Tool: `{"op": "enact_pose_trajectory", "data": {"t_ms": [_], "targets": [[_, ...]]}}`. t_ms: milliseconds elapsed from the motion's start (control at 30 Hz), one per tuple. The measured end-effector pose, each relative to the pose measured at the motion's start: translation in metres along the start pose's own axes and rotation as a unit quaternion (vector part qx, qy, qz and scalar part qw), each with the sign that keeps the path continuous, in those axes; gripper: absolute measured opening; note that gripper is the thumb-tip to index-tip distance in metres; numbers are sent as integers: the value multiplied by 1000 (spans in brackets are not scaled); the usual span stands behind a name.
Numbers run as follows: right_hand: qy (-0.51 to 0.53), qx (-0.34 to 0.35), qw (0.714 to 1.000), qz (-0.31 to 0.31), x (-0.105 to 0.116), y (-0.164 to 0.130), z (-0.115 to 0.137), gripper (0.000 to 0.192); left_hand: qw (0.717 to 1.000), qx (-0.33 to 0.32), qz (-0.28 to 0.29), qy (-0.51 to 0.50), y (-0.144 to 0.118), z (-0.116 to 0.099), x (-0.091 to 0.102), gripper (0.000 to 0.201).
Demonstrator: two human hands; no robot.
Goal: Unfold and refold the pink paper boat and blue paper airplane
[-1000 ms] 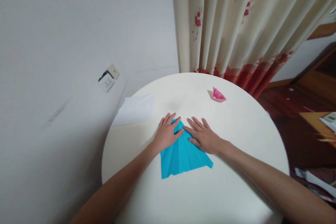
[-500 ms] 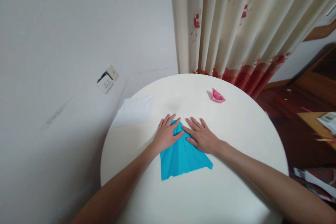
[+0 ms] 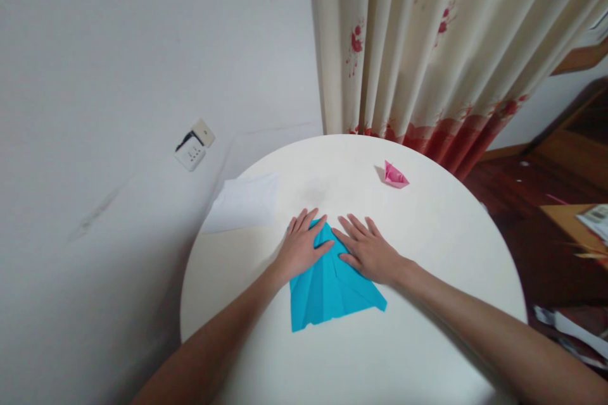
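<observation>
A blue sheet of paper (image 3: 327, 294), creased with several fold lines and narrowing toward its far end, lies on the round white table (image 3: 441, 253). Across its upper left part rests my left hand (image 3: 303, 247), flat, with the fingers stretched forward and the thumb on the paper. My right hand (image 3: 368, 250) lies along the paper's right slanted edge, its fingers spread, partly on the paper and partly on the tabletop. Neither hand grips anything. Both hands cover portions of the paper's side edges.
A small pink folded-paper boat (image 3: 395, 175) stands at the back right of the table. White paper (image 3: 242, 202) lies at the back left, near the wall with its socket (image 3: 190, 152). A floral curtain (image 3: 408, 44) hangs behind the table.
My right hand has slid slightly to the right and toward me along the paper's edge. My left hand stays nearly in place. The view has shifted very slightly.
</observation>
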State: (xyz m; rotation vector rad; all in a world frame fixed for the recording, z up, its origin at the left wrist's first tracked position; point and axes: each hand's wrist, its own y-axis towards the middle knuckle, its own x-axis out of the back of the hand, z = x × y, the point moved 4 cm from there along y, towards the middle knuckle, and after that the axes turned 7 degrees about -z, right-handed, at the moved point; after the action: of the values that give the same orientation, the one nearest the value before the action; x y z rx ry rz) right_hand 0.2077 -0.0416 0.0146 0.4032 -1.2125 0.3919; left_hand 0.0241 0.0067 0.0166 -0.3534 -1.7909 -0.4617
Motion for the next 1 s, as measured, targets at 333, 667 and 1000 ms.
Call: {"op": "enact_pose_trajectory", "data": {"t_ms": [333, 667, 1000], "targets": [[103, 0, 984, 144, 29, -8, -14, 114, 1000, -5, 2, 4, 2, 0, 0, 66], [63, -2, 997, 48, 9, -6, -5, 86, 1000, -5, 2, 0, 1, 1, -2, 67], [43, 18, 999, 29, 8, -3, 2, 70, 1000, -4, 0, -4, 1, 2, -3, 67]]}}
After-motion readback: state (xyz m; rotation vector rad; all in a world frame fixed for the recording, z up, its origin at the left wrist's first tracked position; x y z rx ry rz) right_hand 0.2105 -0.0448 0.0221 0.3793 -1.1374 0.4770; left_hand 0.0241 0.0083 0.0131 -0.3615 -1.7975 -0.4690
